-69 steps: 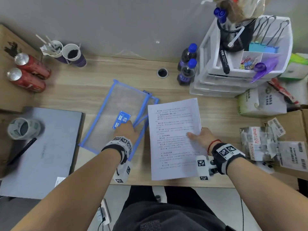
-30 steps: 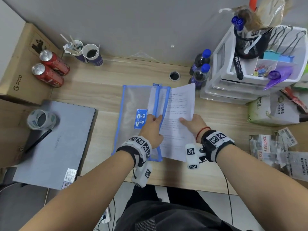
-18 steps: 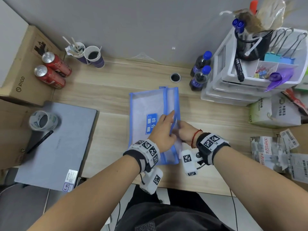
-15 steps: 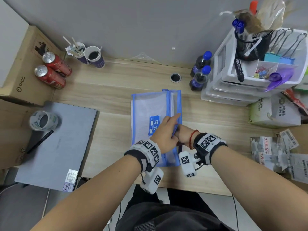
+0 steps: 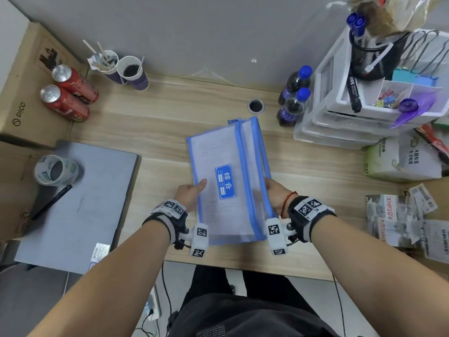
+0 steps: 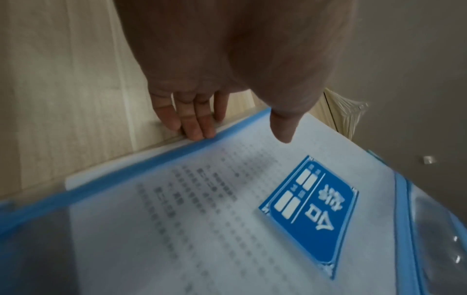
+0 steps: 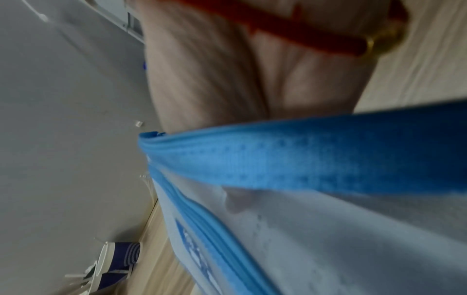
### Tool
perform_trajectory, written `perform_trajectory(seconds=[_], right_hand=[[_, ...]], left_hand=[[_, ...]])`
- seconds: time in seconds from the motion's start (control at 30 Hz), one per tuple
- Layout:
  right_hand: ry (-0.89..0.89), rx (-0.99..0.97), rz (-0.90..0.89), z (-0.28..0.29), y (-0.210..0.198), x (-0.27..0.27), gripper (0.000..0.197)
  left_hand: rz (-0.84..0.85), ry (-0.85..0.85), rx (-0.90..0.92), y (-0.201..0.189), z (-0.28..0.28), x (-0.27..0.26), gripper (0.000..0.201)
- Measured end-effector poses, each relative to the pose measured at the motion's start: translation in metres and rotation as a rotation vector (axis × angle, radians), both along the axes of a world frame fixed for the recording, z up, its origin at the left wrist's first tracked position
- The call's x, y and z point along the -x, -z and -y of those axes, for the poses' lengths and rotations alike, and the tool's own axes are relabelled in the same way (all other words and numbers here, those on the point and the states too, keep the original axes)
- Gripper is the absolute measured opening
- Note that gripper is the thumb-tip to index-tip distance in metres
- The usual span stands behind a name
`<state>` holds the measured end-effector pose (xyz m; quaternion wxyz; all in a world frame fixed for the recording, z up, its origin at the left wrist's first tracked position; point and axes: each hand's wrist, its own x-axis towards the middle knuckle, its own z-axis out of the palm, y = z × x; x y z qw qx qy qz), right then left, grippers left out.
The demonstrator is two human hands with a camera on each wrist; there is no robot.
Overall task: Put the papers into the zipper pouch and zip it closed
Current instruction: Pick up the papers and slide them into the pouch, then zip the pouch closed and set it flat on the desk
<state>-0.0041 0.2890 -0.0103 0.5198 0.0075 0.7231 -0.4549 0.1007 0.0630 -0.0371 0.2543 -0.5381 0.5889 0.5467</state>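
The translucent zipper pouch [image 5: 226,181] with blue trim and a blue label is held above the wooden desk [image 5: 158,132], long side pointing away from me. The printed papers [image 5: 206,154] lie inside it, their text showing through the mesh. My left hand [image 5: 190,194] grips the left edge, thumb [image 6: 283,123] on top and fingers [image 6: 194,123] underneath. My right hand [image 5: 275,194] holds the right blue edge [image 7: 303,155]. The zipper strip [image 5: 244,166] runs lengthwise near the right side; I cannot tell whether it is zipped.
A closed grey laptop [image 5: 73,203] with a tape roll [image 5: 56,170] and pen lies at the left. Two red cans [image 5: 68,93] and paper cups [image 5: 131,71] stand at the back left. Two bottles [image 5: 294,100] and a white drawer organiser [image 5: 364,98] crowd the back right, with packets [image 5: 401,161] beside them.
The papers slid from my right hand into the pouch. Both hands then left the zipper side and now hold the pouch by its two long edges, lifted off the desk.
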Motion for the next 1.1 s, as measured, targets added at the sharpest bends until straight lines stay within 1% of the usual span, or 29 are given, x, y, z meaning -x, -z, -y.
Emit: perform_trajectory(seconds=[0.07,0.1,0.17,0.2,0.27,0.3,0.4,0.43,0.47,0.5,0.53,0.57,0.6,0.63,0.67,0.77,0.8,0.83,0.87,0.97,1.03,1.1], right_hand=[[-0.018,-0.036,-0.001,0.000,0.002,0.000,0.032],[-0.060,-0.071,-0.013,0.001,0.004,0.001,0.030],[-0.180,-0.137,-0.035,0.002,0.004,0.001,0.026],[-0.239,-0.162,-0.041,0.002,0.009,0.002,0.020],[-0.317,-0.202,-0.027,0.004,0.007,0.002,0.008],[-0.336,-0.211,-0.016,0.005,0.004,0.002,0.008],[-0.344,-0.236,-0.026,0.007,0.005,0.001,0.030],[-0.362,-0.258,-0.035,0.007,0.007,0.000,0.034],[-0.377,-0.262,-0.042,0.007,0.009,-0.001,0.032],[-0.427,-0.291,-0.027,0.007,0.008,-0.002,0.025],[-0.466,-0.306,-0.016,0.005,0.011,-0.004,0.013],[-0.500,-0.310,-0.012,0.002,0.013,-0.003,0.015],[-0.462,-0.301,0.000,-0.001,0.018,-0.001,0.023],[-0.372,-0.310,0.017,-0.004,0.016,0.001,0.018],[-0.271,-0.333,0.011,-0.009,0.014,0.002,0.010],[0.019,-0.461,-0.073,-0.032,0.021,0.014,0.025],[0.079,-0.476,-0.078,-0.041,0.024,0.016,0.036],[0.105,-0.482,-0.059,-0.049,0.027,0.016,0.047],[0.111,-0.477,-0.026,-0.055,0.027,0.014,0.054],[0.082,-0.402,0.084,-0.055,0.027,0.000,0.050],[0.081,-0.365,0.136,-0.048,0.030,-0.008,0.055],[0.029,-0.391,0.093,-0.040,0.030,-0.012,0.061]], left_hand=[[0.007,0.009,0.001,-0.002,-0.002,0.002,0.064],[0.020,0.030,0.021,-0.001,-0.004,0.002,0.065],[0.044,0.125,0.103,0.003,-0.006,0.000,0.079],[0.045,0.171,0.148,0.004,-0.007,0.000,0.088],[0.042,0.235,0.191,-0.001,-0.010,0.000,0.092],[0.024,0.261,0.195,-0.004,-0.012,0.000,0.090],[-0.014,0.378,0.245,-0.003,-0.016,0.002,0.090],[-0.021,0.419,0.266,-0.001,-0.017,0.002,0.093],[-0.022,0.460,0.285,0.000,-0.017,0.002,0.096],[-0.018,0.503,0.305,0.000,-0.019,0.002,0.099],[-0.009,0.554,0.332,0.001,-0.021,0.001,0.103],[0.000,0.610,0.357,0.001,-0.023,0.001,0.106],[0.014,0.666,0.385,0.002,-0.025,0.002,0.108],[0.028,0.718,0.407,0.002,-0.027,0.002,0.109],[0.044,0.768,0.423,0.003,-0.029,0.003,0.110],[0.073,0.877,0.474,0.006,-0.033,0.006,0.117],[0.084,0.910,0.494,0.008,-0.033,0.005,0.119],[0.096,0.948,0.514,0.009,-0.034,0.005,0.121],[0.112,0.977,0.533,0.010,-0.036,0.006,0.121],[0.136,1.016,0.590,0.014,-0.040,0.006,0.123],[0.145,1.018,0.608,0.014,-0.041,0.006,0.123],[0.148,1.007,0.604,0.014,-0.041,0.006,0.124]])
